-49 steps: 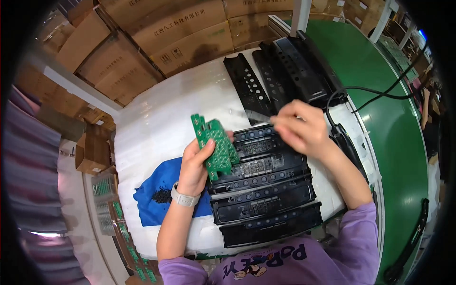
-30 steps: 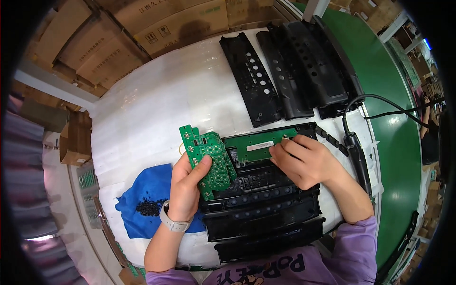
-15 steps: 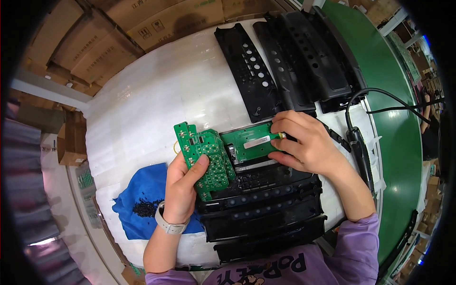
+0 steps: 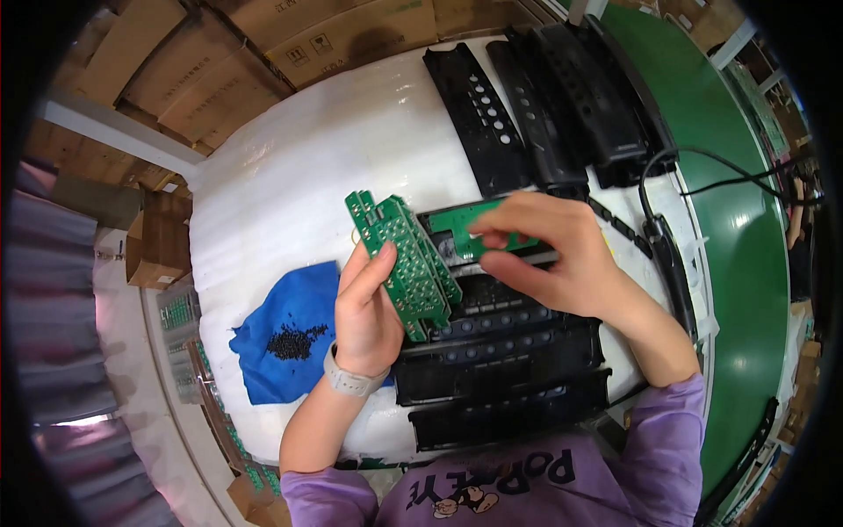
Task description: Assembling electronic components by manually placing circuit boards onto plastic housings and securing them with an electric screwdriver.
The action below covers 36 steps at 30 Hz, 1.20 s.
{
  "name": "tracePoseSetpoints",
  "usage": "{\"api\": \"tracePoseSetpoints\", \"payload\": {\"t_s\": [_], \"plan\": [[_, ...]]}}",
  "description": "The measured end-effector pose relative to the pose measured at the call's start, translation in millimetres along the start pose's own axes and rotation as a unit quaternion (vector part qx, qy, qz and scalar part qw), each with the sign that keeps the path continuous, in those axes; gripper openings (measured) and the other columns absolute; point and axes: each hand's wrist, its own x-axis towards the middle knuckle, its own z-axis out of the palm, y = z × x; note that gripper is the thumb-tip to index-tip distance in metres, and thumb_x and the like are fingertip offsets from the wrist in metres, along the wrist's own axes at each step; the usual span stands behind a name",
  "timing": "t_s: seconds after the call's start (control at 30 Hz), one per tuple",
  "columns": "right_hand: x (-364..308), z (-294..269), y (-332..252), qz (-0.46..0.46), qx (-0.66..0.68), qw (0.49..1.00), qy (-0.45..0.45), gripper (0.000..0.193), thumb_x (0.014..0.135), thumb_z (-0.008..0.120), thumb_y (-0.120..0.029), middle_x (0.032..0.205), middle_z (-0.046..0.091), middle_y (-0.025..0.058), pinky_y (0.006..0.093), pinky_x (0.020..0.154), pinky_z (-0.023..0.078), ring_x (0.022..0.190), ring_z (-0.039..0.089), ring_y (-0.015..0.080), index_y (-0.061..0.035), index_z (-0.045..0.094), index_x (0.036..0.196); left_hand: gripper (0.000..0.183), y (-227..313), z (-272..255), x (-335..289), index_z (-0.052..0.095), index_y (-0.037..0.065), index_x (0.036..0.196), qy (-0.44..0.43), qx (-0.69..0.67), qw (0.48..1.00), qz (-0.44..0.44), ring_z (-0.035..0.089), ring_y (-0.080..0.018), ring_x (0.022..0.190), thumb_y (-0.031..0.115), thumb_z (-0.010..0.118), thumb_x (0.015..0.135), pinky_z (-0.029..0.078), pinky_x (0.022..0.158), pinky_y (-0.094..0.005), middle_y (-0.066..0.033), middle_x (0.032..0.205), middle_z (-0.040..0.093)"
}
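Note:
My left hand (image 4: 364, 307) grips a small stack of green circuit boards (image 4: 408, 263), tilted above the work surface, thumb on the front board. To its right, another green circuit board (image 4: 452, 220) lies in a long black plastic housing (image 4: 465, 258). Over that board hovers my right hand (image 4: 566, 255), its thumb and index finger bent and apart with nothing visible between them. It hides the right part of the board. Nearer me, several black plastic panels (image 4: 518, 356) with rows of round holes lie side by side.
A blue cloth (image 4: 285, 303) at the left carries a heap of tiny black pieces (image 4: 299, 342). More black panels (image 4: 479, 114) lie at the back right. A black cabled tool (image 4: 667, 272) stands along the right edge, beside a green surface (image 4: 746, 263). Cardboard boxes (image 4: 351, 39) line the back.
My right hand has let go of the board in the housing and lifted, its fingers shifting left over it. My left hand still holds the stack, now turned more edge-on.

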Motion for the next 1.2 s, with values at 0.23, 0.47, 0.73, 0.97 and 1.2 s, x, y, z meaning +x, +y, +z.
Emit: {"api": "tracePoseSetpoints", "payload": {"t_s": [0.23,0.47,0.73,0.97,1.2], "plan": [[12.1,22.2,-19.2,0.179,0.120,0.976,-0.037,0.009,0.075,0.067,-0.006,0.060,0.060,0.0016,0.0171,0.046,0.041,0.054,0.052,0.0015,0.0021,0.065,0.076,0.034,-3.4,5.9,-13.2,0.046,-0.002,0.117,-0.054,-0.007,0.999,0.007,0.058,-0.0228,0.099,0.020,0.040,0.092,0.049,0.083,-0.0366,-0.0144,0.109,0.057],[14.5,13.4,-34.4,0.215,0.071,0.974,0.015,0.009,0.069,0.062,-0.008,0.057,0.062,0.0101,0.0223,0.053,0.048,0.052,0.061,0.0129,0.0006,0.065,0.069,0.037,-0.3,-11.4,-20.6,0.044,-0.004,0.118,-0.084,-0.178,0.979,-0.050,0.057,-0.0294,0.100,0.020,0.040,0.091,0.044,0.091,-0.0445,-0.0179,0.115,0.055],[-21.7,-19.8,-40.7,0.201,0.073,0.968,0.128,0.008,0.075,0.065,-0.006,0.060,0.052,-0.0013,0.0189,0.050,0.034,0.055,0.044,0.0030,0.0009,0.065,0.078,0.038,6.7,-36.1,-37.0,0.044,-0.004,0.119,-0.095,-0.168,0.981,-0.036,0.056,-0.0322,0.101,0.020,0.040,0.089,0.047,0.087,-0.0449,-0.0213,0.110,0.056],[-89.3,-13.6,-83.5,-0.161,-0.217,0.961,-0.055,0.009,0.060,0.068,0.001,0.054,0.042,-0.0009,0.0216,0.036,0.026,0.043,0.040,0.0096,-0.0032,0.060,0.062,0.037,-3.6,-40.1,-45.3,0.047,-0.003,0.116,-0.101,-0.160,0.981,-0.041,0.057,-0.0308,0.101,0.021,0.039,0.089,0.048,0.084,-0.0423,-0.0204,0.106,0.058],[-117.4,13.8,-66.5,-0.240,-0.323,0.907,-0.122,0.006,0.060,0.063,0.003,0.061,0.043,0.0008,0.0228,0.039,0.026,0.048,0.043,0.0104,0.0028,0.059,0.063,0.035,-10.4,-37.3,-44.1,0.049,-0.003,0.113,-0.087,-0.146,0.985,-0.043,0.058,-0.0310,0.099,0.021,0.040,0.089,0.049,0.082,-0.0404,-0.0231,0.104,0.059]]}}
